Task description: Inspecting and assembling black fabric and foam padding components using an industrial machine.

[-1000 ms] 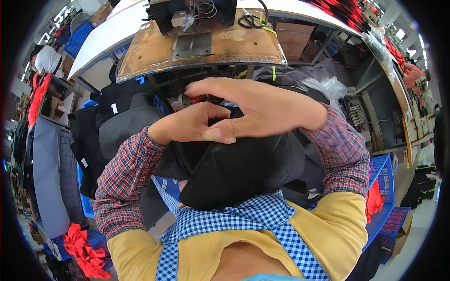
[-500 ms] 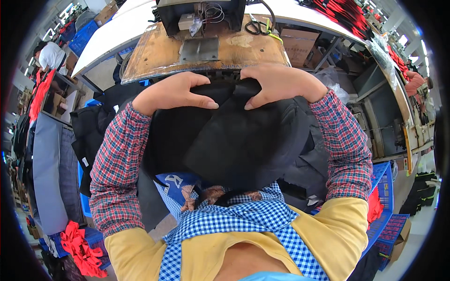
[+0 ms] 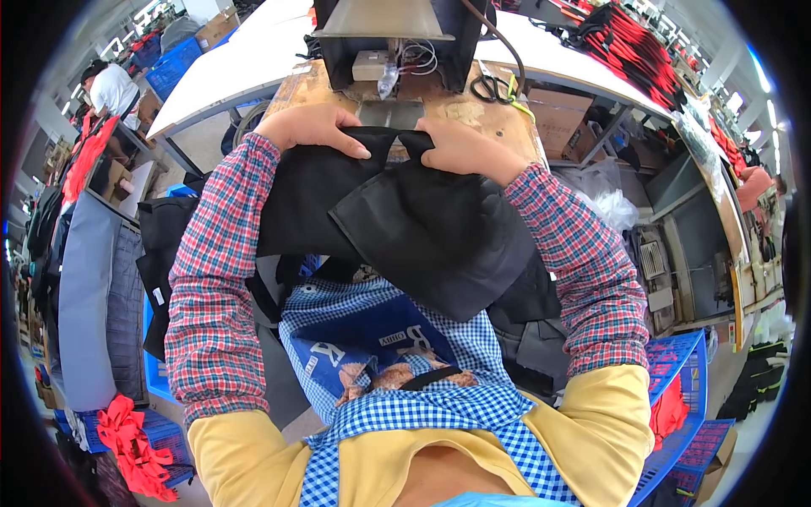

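Observation:
A black cloth piece (image 3: 439, 232) hangs between my hands, its upper edge pinched at two spots with a folded or overlapping flap. My left hand (image 3: 314, 133) is closed on the edge at left, thumb on top and the other fingers partly hidden. On the right, my right hand (image 3: 460, 145) grips the same edge a short way off, its fingers partly behind the cloth. Both hands are over the near side of a wooden board (image 3: 498, 125). Just beyond them lie a metal plate (image 3: 401, 111) and a dark machine (image 3: 389, 25) with thin wires.
Black-handled scissors (image 3: 492, 88) lie at the board's right. White tables (image 3: 221, 72) flank the machine. More black cloth (image 3: 167, 224) hangs at left. Blue crates (image 3: 697, 380) stand at both sides, some with red cloth (image 3: 135, 448). Another person (image 3: 114, 89) is far left.
Both hands have moved forward with the black cloth, from before the board's near edge to over it. The cloth hangs farther from my body, and more of the apron shows.

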Motion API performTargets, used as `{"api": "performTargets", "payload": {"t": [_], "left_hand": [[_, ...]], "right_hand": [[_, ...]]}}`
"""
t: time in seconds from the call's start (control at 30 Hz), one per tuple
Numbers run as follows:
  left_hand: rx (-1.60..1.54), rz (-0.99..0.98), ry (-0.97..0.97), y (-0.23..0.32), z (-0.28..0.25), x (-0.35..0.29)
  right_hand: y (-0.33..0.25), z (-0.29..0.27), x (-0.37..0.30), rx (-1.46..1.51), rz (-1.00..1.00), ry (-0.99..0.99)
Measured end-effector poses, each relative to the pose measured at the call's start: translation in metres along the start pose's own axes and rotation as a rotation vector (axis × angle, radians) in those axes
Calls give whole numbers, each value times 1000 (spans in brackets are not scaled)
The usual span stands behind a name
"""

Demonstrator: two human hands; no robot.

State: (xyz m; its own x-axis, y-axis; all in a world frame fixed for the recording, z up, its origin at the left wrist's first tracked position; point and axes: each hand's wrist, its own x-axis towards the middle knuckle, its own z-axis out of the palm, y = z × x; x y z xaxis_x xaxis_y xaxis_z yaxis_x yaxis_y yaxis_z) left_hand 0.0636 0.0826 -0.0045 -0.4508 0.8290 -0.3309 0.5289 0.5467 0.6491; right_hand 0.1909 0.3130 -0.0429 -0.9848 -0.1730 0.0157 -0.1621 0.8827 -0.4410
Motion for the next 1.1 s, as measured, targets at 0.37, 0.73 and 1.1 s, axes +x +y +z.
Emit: {"api": "performTargets", "payload": {"t": [0.37, 0.73, 1.1], "left_hand": [[34, -1, 35, -49, -33, 52], [17, -54, 39, -59, -44, 59], [164, 8, 248, -36, -43, 44]], "right_hand": [[24, 2, 69, -25, -8, 4], [38, -5, 93, 35, -82, 77], [27, -14, 82, 28, -13, 67]]}}
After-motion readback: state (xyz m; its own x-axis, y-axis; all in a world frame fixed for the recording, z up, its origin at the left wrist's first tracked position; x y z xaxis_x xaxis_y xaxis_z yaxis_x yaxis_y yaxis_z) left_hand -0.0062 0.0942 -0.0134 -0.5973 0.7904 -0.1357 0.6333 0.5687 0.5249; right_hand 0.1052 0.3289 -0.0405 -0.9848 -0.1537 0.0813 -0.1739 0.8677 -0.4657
